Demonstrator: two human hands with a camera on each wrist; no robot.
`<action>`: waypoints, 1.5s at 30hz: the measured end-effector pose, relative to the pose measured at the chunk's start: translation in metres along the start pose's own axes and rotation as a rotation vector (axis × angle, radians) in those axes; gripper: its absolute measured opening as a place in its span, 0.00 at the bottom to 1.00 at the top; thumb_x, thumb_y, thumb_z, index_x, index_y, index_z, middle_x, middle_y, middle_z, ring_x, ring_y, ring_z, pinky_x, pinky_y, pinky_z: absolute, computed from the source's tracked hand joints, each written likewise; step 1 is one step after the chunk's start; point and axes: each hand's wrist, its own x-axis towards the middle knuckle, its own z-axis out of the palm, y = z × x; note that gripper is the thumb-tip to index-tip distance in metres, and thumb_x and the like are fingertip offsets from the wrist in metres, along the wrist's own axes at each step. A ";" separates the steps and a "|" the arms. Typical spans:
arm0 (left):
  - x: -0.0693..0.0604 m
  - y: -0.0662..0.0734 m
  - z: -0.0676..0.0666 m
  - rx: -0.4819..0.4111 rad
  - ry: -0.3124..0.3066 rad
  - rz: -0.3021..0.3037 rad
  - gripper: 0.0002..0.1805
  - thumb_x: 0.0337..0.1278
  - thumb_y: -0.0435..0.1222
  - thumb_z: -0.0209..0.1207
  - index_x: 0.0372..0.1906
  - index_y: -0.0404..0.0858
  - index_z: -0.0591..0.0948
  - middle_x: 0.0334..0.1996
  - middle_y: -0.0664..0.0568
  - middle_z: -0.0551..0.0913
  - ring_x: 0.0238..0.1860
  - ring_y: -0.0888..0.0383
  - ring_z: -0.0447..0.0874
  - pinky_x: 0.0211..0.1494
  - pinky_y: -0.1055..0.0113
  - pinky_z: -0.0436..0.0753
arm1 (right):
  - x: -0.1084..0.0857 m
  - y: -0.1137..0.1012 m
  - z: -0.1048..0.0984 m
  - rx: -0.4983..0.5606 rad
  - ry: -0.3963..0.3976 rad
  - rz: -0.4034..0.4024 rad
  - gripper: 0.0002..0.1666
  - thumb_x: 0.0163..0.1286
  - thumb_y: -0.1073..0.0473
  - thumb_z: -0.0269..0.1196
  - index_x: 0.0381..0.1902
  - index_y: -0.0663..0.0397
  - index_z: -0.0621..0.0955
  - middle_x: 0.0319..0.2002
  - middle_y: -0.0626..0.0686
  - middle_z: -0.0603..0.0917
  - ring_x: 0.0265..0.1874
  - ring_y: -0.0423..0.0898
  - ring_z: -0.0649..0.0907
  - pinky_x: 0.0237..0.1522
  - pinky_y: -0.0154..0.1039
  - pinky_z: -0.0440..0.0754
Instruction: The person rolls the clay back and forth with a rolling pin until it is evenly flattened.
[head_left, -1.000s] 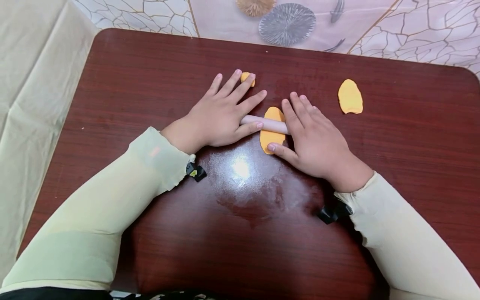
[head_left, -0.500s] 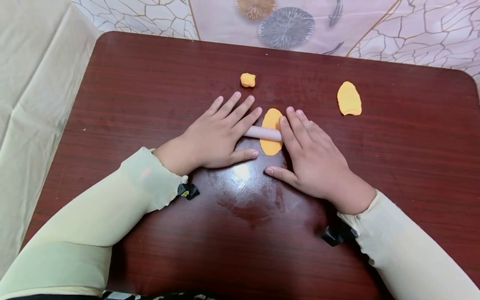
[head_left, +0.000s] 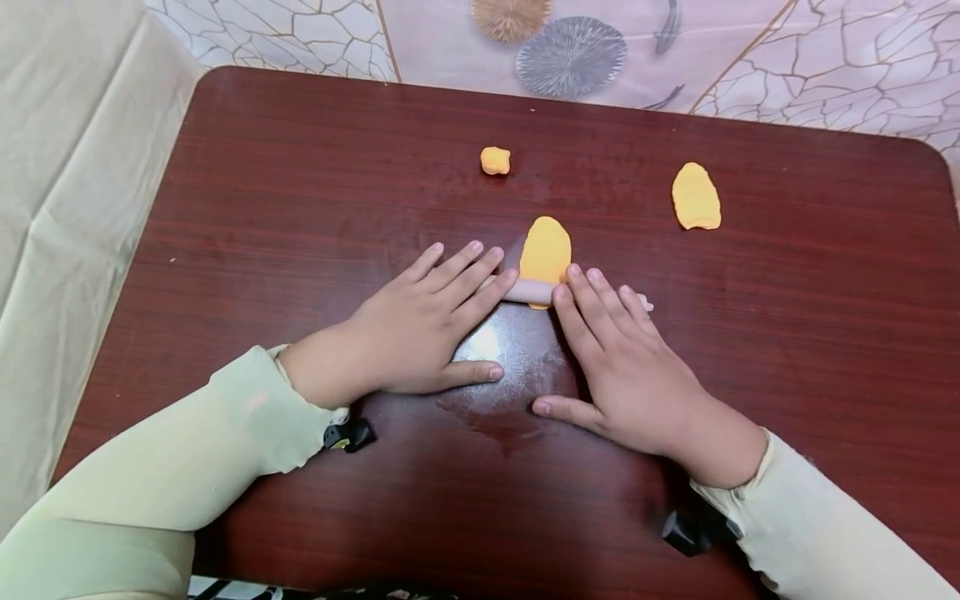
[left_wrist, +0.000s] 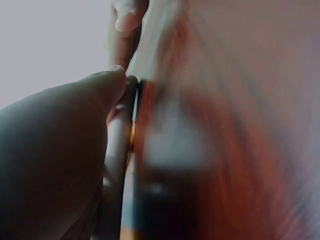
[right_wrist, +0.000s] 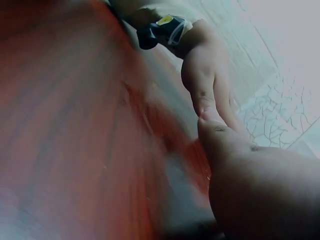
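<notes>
In the head view, a pale roller (head_left: 531, 291) is laid crosswise over a yellow sheet (head_left: 545, 250) on the dark red table (head_left: 450, 508). Most of the sheet is seen beyond the roller, and only a thin sliver is left showing on the near side. The roller's left part is covered by the left hand (head_left: 408, 337), whose fingers are straight and spread, with the thumb held well away from them; the roller is pressed from above, not wrapped. The right part is covered by the right hand (head_left: 633, 367), likewise flat, with straight fingers set closer together and the thumb apart; a short end of the roller is seen past its fingers. A yellow lump (head_left: 495, 161) is placed farther off, beyond the left hand, and a second flat piece (head_left: 696, 197) is set well apart to the right. Both forearms are covered by pale sleeves (head_left: 232, 417), and a black device (head_left: 350, 434) is worn at the left wrist. A bright reflection is cast on the table between the hands. The table is backed by a patterned cloth (head_left: 450, 42).

In the left wrist view, the roller is seen lengthwise beside the left hand, with a strip of yellow at its edge; the table is blurred.

In the right wrist view, the thumb side of the right hand is shown close up, with the left hand beyond it; the roller cannot be made out.
</notes>
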 end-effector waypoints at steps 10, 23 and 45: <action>-0.025 0.015 0.003 -0.086 -0.022 0.039 0.59 0.76 0.79 0.43 0.95 0.47 0.46 0.95 0.46 0.38 0.95 0.43 0.35 0.95 0.39 0.42 | -0.024 -0.021 0.001 -0.005 -0.049 0.004 0.79 0.69 0.10 0.59 0.94 0.57 0.46 0.95 0.56 0.38 0.94 0.61 0.47 0.93 0.62 0.48; -0.025 0.036 0.016 -0.086 0.026 -0.032 0.61 0.76 0.78 0.46 0.95 0.45 0.46 0.95 0.42 0.37 0.95 0.39 0.35 0.95 0.36 0.44 | -0.026 -0.025 0.003 -0.022 -0.046 0.015 0.79 0.68 0.11 0.63 0.93 0.58 0.49 0.95 0.57 0.39 0.94 0.59 0.48 0.91 0.65 0.52; 0.004 0.019 0.028 -0.059 0.155 -0.061 0.61 0.76 0.78 0.47 0.95 0.46 0.42 0.95 0.42 0.37 0.95 0.39 0.34 0.96 0.40 0.44 | -0.001 -0.011 0.002 0.000 -0.007 0.043 0.83 0.66 0.12 0.66 0.94 0.57 0.43 0.94 0.60 0.38 0.94 0.64 0.46 0.91 0.71 0.47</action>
